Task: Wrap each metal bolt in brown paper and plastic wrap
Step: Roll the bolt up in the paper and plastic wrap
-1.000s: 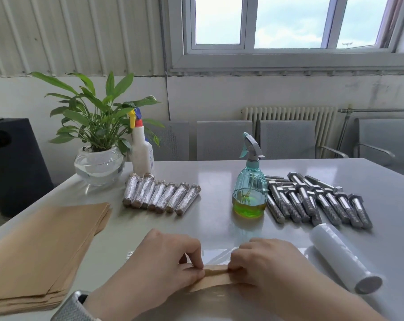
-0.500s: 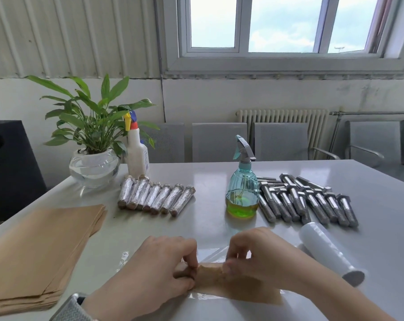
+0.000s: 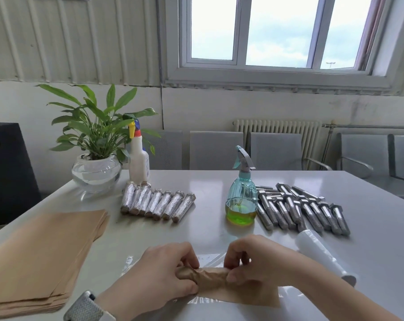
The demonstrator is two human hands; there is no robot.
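Observation:
A bolt rolled in crumpled brown paper (image 3: 211, 278) lies near the table's front edge on a sheet of clear plastic wrap (image 3: 210, 258). My left hand (image 3: 163, 272) grips its left end, and my right hand (image 3: 254, 260) pinches its right end. The bolt itself is hidden inside the paper. A loose flap of the paper (image 3: 249, 296) spreads out under my right forearm. Several bare metal bolts (image 3: 300, 209) lie in a row at the right. Several wrapped bolts (image 3: 157, 202) lie in a row left of centre.
A stack of brown paper sheets (image 3: 41, 256) lies at the left. The roll of plastic wrap (image 3: 321, 251) lies at the right, near my right arm. A teal spray bottle (image 3: 241, 193), a white spray bottle (image 3: 138, 158) and a potted plant (image 3: 96, 158) stand farther back.
Both hands have rolled the brown paper further round the bolt, from a flat strip into a crumpled tube. The camera view has shifted slightly.

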